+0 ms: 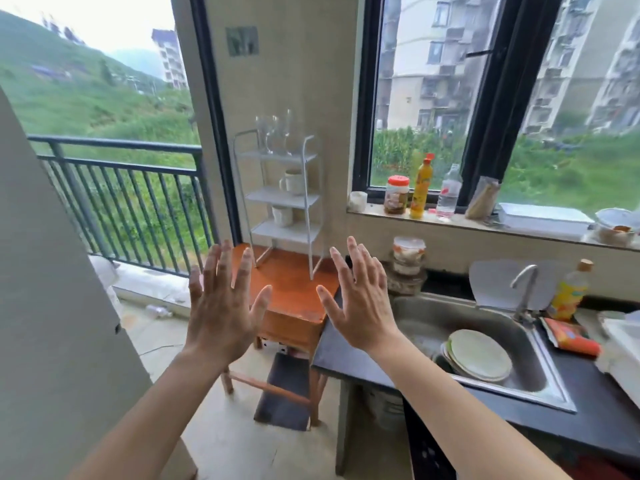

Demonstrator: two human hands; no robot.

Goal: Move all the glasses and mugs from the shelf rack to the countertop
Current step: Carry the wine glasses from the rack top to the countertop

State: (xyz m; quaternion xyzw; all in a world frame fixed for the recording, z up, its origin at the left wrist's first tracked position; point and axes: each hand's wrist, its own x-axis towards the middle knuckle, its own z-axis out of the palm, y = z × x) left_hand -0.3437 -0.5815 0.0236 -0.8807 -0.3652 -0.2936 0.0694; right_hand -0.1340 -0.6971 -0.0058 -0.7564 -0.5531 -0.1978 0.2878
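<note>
The clear stemmed glasses point(273, 133) stand together on the top shelf of the white shelf rack point(266, 196), toward its left edge; they are blurred, so their count cannot be told. One shelf down, a white mug point(292, 181) sits near the right edge with its handle to the left. On the third shelf a second white mug point(282, 215) sits about midway along. The rack stands at the back edge of a wooden table point(294, 292), against the wall between the two windows.

In front of the table, both hands are raised with their backs to the camera. The left hand point(221, 306) has its fingers straight and spread apart, and holds nothing. The right hand point(360, 299) is spread the same way and touches nothing.

The dark countertop point(346, 362) begins just beside the table's right edge. A steel sink point(433, 313) is set into it, with a stack of plates point(479, 355) lying inside. A tap point(523, 289) stands at the sink's back edge, with a yellow bottle point(569, 292) just to its right. On the windowsill point(485, 225) above are a red-lidded jar point(396, 195) and a clear bottle point(448, 192).
</note>
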